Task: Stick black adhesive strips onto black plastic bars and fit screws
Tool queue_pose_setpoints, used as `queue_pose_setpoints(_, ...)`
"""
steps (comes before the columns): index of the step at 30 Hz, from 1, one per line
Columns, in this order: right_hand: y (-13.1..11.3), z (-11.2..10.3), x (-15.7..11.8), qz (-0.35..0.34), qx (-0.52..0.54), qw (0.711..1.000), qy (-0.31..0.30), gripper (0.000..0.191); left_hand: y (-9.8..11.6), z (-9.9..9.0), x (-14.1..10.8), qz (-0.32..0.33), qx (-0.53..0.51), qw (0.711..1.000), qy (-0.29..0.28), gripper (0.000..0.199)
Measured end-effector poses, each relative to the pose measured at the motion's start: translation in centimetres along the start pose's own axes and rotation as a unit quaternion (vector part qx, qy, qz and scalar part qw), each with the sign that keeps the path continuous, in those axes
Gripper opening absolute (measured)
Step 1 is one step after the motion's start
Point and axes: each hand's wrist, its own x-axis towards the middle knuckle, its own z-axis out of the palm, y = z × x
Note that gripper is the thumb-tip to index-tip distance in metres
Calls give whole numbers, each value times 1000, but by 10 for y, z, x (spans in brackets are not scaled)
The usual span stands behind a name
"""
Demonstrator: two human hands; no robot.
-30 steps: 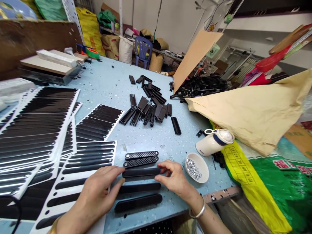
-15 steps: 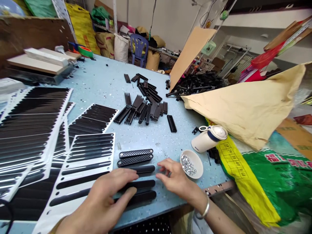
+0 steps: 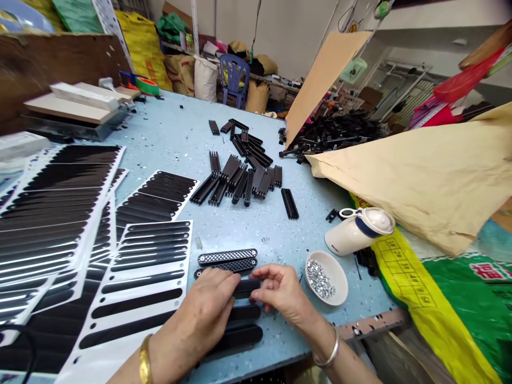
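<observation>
Several black strips lie in a row at the front of the blue table. My left hand [image 3: 210, 309] is over the left part of the upper smooth black strip [image 3: 245, 288], its fingers together and their undersides hidden. My right hand [image 3: 280, 290] pinches at the right end of that same strip. Two more smooth strips, the nearest one [image 3: 242, 337] included, lie below. Just above my hands are two strips with a lattice surface [image 3: 228, 257]. A white bowl of small silvery pieces [image 3: 339, 277] stands to the right of my right hand.
Sheets of black strip stickers [image 3: 140, 277] cover the left side. Loose black pieces [image 3: 240, 178] lie mid-table. A white bottle [image 3: 352, 234], a yellow and green bag [image 3: 416, 288] and a brown paper sack [image 3: 420, 170] are on the right; boards [image 3: 72, 104] stack at back left.
My left hand has moved right and up onto the upper smooth strip. My right hand has closed in on its right end. The view has shifted slightly.
</observation>
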Motion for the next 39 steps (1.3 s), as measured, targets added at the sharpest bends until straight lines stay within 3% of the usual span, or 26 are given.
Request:
queue_pose_setpoints(7,2,3,5,31,-11,999,0,37,-12,11,-11,-6,-25,1000,-11,37)
queue_pose_setpoints(16,-3,6,8,61,2,998,14,33,-10,11,-3,11,-19,999,47,33)
queue_pose_setpoints(39,-9,5,12,26,-38,999,-22,22,-14,11,-8,-46,-58,997,26,43)
